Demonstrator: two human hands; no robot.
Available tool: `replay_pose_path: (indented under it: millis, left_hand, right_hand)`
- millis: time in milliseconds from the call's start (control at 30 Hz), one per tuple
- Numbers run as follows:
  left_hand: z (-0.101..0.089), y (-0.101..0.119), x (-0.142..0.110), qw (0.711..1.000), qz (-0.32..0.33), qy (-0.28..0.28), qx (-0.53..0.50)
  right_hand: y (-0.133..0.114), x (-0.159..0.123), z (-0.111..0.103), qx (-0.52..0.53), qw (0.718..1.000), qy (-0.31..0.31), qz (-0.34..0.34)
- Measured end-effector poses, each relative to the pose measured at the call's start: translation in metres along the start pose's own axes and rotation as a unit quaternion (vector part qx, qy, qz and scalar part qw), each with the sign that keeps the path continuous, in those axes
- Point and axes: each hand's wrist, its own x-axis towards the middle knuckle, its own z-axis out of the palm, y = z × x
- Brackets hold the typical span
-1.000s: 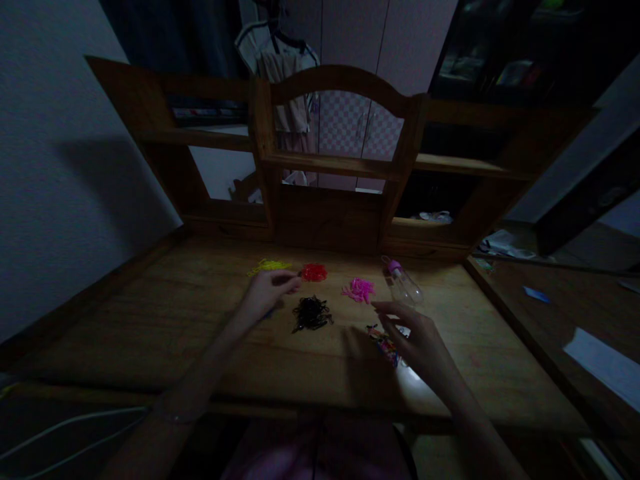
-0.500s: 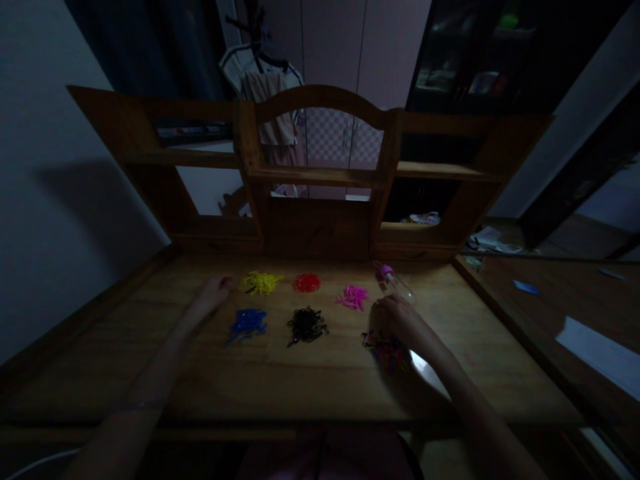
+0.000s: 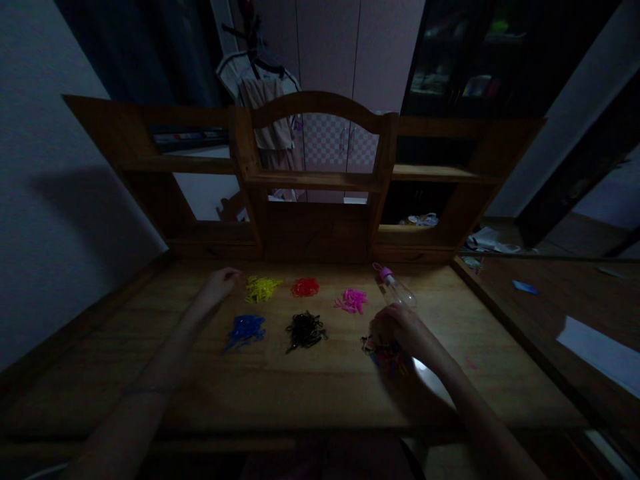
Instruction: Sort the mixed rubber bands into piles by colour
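Observation:
Small coloured pieces lie sorted in piles on a wooden desk (image 3: pixel 150 360): a yellow pile (image 3: pixel 261 288), a red pile (image 3: pixel 305 287), a pink pile (image 3: pixel 352 300), a blue pile (image 3: pixel 245 330) and a black pile (image 3: pixel 305 329). A mixed-colour pile (image 3: pixel 386 353) lies at the right. My right hand (image 3: pixel 400 328) rests over the mixed pile with fingers curled down into it. My left hand (image 3: pixel 220 283) sits just left of the yellow pile, fingers bent; the dim light hides whether it holds a piece.
A clear bottle with a pink cap (image 3: pixel 393 287) lies on its side behind my right hand. A wooden shelf unit (image 3: pixel 315 180) stands along the desk's back edge. A second desk (image 3: pixel 560 307) with papers adjoins at the right.
My left hand moved from the red pile leftwards to beside the yellow pile, uncovering the blue pile. My right hand came down onto the mixed pile.

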Motion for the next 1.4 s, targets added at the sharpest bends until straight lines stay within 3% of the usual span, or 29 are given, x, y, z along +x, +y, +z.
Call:
replay_pose_path:
  millis: [233, 433, 800, 1200, 1300, 1400]
  left_hand:
    - [0.008, 0.02, -0.036, 0.987, 0.121, -0.101, 0.013]
    - [0.012, 0.025, -0.033, 0.974, 0.171, -0.144, 0.037]
    - [0.005, 0.042, -0.037, 0.973, 0.169, -0.151, 0.048]
    - [-0.016, 0.057, -0.037, 0.989, 0.131, -0.074, -0.009]
    - [-0.022, 0.068, -0.04, 0.989, 0.13, -0.065, -0.021]
    - [-0.014, 0.092, -0.061, 0.987, 0.134, -0.077, -0.036]
  right_hand:
    - [-0.002, -0.006, -0.003, 0.04, 0.999, 0.001, -0.002]
    - [-0.004, -0.008, -0.004, 0.046, 0.999, -0.003, -0.003]
    - [-0.006, -0.012, -0.003, 0.051, 0.999, 0.002, -0.012]
    - [-0.007, -0.014, -0.002, 0.068, 0.998, 0.012, -0.003]
    - [-0.008, -0.015, -0.001, 0.071, 0.997, 0.017, 0.002]
    - [-0.008, -0.016, 0.0, 0.079, 0.997, 0.022, 0.005]
